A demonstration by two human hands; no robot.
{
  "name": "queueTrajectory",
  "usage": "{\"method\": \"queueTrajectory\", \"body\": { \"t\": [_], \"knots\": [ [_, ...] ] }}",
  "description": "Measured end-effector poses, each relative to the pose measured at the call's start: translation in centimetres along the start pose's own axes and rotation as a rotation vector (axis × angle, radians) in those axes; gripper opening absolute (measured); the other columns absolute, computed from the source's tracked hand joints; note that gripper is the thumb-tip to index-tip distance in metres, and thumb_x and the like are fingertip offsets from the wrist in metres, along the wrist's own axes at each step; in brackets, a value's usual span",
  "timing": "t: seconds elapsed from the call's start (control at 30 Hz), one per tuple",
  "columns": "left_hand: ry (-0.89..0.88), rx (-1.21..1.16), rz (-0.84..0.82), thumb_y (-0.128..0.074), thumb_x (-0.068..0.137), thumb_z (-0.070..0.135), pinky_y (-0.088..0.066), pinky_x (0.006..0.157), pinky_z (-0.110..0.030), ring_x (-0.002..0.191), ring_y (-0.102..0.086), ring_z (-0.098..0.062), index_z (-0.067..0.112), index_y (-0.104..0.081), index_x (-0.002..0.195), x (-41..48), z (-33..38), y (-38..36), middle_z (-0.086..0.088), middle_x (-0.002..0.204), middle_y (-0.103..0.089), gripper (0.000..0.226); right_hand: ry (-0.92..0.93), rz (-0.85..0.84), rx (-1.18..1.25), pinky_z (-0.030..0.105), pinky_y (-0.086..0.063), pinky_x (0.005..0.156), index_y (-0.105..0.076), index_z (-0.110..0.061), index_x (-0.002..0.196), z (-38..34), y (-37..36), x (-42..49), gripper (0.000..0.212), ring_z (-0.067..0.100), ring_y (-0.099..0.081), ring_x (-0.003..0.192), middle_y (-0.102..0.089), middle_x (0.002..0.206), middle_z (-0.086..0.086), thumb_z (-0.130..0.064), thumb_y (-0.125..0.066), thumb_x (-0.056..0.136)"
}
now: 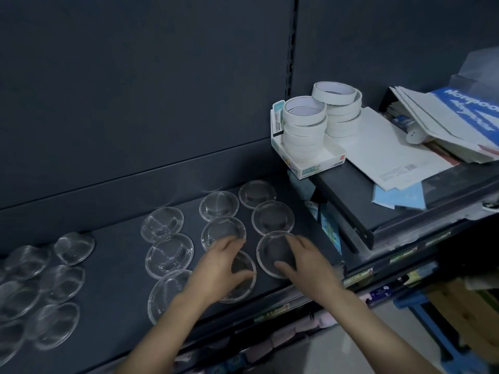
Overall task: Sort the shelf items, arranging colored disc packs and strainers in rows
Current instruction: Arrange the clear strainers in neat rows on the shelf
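Note:
Clear round strainers in plastic wrap lie on a dark shelf (121, 260). Three short rows run front to back at the middle and right, and a looser group (46, 290) lies at the left. My left hand (218, 268) lies over the front strainer of the middle row (243, 276), thumb and fingers curled at its rim. My right hand (305, 263) grips the front strainer of the right row (275, 252), thumb on its near edge and fingers on its far edge. No colored disc packs are visible.
A higher shelf (351, 201) juts out on the right, carrying a white tray (310, 160) with two stacks of tape rolls (305, 122), white envelopes (391, 152) and a leaning pile of notebooks (453, 120). Lower shelves with small packs sit below the front edge.

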State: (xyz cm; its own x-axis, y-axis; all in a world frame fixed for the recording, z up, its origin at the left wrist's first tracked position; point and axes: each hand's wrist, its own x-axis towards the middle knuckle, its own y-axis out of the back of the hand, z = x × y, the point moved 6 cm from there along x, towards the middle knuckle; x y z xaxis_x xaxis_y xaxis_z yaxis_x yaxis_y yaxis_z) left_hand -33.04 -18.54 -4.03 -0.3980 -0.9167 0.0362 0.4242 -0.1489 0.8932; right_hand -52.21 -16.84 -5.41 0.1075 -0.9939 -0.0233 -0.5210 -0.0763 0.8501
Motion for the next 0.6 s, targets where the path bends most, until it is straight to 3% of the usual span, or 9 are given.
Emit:
{"method": "queueTrajectory", "body": {
  "t": [0.1,0.2,0.6],
  "knots": [
    [0.029,0.016,-0.101,-0.073,0.072,0.049,-0.024,0.109,-0.02,0.133,-0.031,-0.013,0.024,-0.034,0.144,-0.9,-1.3,-0.2,0.006,0.144,-0.037,0.086,-0.002,-0.039,0.001,0.029,-0.031,0.108,-0.024,-0.015,0.148,-0.3,-0.7,0.5,0.076,0.02,-0.029,0.137,-0.031,0.149,0.004,-0.042,-0.061,0.087],
    [0.053,0.025,-0.154,-0.074,0.074,0.039,-0.028,0.108,-0.02,0.131,-0.035,-0.012,0.027,-0.033,0.144,-1.5,-1.8,-0.6,0.006,0.142,-0.039,0.082,-0.008,-0.035,-0.014,0.028,-0.031,0.108,-0.026,-0.015,0.147,-0.1,-0.7,0.6,0.074,0.021,-0.032,0.135,-0.032,0.148,0.004,-0.036,-0.063,0.087],
    [0.087,0.0,-0.083,-0.073,0.073,0.037,-0.034,0.105,-0.023,0.125,-0.042,-0.015,0.026,-0.045,0.137,-1.3,-1.9,-0.9,0.005,0.134,-0.047,0.071,-0.028,-0.025,-0.007,0.032,-0.039,0.104,-0.033,-0.017,0.144,0.3,0.0,0.6,0.069,0.021,-0.04,0.131,-0.035,0.146,0.003,-0.03,-0.064,0.085]
  ]
}}
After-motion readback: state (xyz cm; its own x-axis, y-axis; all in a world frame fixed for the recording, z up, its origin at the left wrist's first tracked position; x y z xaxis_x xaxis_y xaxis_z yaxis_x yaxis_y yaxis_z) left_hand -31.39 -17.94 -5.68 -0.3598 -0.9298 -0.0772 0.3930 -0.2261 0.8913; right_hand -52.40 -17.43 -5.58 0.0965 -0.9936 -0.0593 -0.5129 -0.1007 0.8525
